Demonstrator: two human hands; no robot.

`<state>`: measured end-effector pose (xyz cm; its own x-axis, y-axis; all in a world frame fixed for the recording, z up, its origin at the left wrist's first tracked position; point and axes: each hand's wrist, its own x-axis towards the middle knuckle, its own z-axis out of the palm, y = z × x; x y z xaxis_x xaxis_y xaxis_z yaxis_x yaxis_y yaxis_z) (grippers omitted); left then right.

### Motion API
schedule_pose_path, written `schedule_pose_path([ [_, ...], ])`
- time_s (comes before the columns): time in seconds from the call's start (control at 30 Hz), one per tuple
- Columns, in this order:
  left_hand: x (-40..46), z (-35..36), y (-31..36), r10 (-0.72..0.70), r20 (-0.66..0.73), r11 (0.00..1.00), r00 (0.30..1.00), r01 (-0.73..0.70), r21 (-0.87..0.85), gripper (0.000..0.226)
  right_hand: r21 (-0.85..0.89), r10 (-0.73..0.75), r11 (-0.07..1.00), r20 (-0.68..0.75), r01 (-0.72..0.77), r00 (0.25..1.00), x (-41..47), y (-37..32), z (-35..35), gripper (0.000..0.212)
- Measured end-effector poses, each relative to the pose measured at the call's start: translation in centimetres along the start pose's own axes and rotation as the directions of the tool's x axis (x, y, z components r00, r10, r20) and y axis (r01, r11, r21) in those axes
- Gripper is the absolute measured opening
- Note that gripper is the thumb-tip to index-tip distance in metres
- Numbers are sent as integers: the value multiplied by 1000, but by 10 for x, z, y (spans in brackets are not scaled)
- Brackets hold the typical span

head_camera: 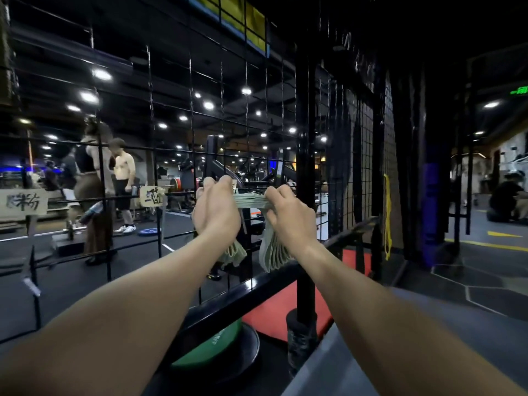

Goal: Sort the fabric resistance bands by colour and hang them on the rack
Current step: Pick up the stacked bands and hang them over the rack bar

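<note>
Both my hands hold one bundle of pale green fabric bands up against the black wire grid rack. My left hand grips the bundle's left part, and loose loops hang below its wrist. My right hand grips the right part, with more loops drooping under it. The stretch of bands between the hands runs level. Whether a hook sits behind the bundle is hidden by my fingers.
Two paper labels hang on the grid to the left. A yellow band dangles on the mesh panel at right. Below lie a green disc, a red mat and a black post. People stand beyond the grid.
</note>
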<state>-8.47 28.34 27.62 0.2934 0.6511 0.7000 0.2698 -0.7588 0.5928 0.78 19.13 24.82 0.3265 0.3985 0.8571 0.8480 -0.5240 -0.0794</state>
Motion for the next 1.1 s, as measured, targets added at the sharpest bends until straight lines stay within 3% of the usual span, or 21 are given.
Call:
schedule_pose_path([
  [0.27,-10,17,-11,31,-12,999,999,-30,35,27,-14,-2,1000,43,3,999,-7,11,11,18],
  [0.4,-15,17,-9,86,118,988,989,-101,120,16,7,17,1000,58,-17,998,-12,22,9,18],
  [0.53,-13,14,-8,-37,216,999,976,33,22,21,-11,-48,999,26,49,998,-9,25,7,14],
  [0.77,-16,26,-26,-119,160,988,980,132,-75,19,-4,-68,998,10,68,998,2,20,21,16],
  [0.93,-18,27,-25,-59,121,997,991,64,-41,26,19,-61,998,38,60,997,-3,25,28,26],
  [1.1,-19,21,-20,-22,123,998,992,30,-61,14,130,-76,989,91,64,993,-13,27,25,34],
])
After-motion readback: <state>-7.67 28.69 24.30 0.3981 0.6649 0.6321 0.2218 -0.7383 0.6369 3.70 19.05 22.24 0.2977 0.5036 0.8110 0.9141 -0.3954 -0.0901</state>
